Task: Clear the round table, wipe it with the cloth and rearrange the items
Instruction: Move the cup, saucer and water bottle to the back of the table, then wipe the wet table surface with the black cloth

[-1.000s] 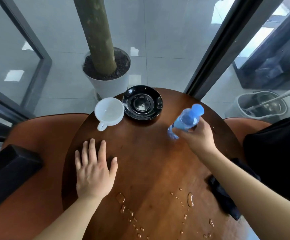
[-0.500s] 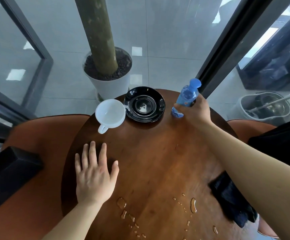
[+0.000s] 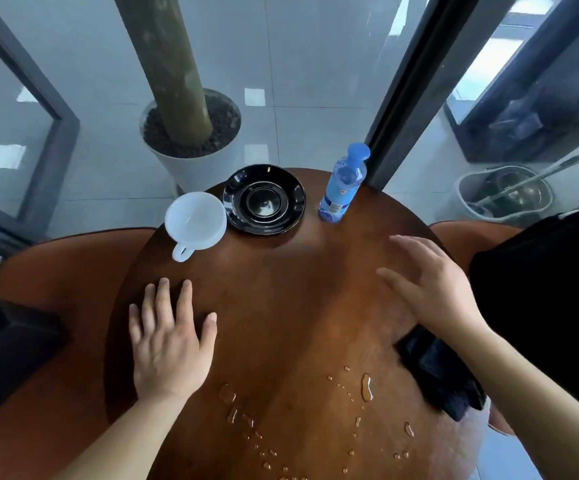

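The white cup (image 3: pixel 194 220), black saucer (image 3: pixel 264 199) and blue water bottle (image 3: pixel 341 188) are standing along the far edge of the round desk (image 3: pixel 281 289), seemingly leaving the wet near part free for wiping. The left hand (image 3: pixel 168 344) is lying flat, fingers spread, likely steadying the desk; the right hand (image 3: pixel 433 285) is hovering open and empty just beyond the dark cloth (image 3: pixel 440 372), which is lying at the right edge beside the water droplets (image 3: pixel 366 391)
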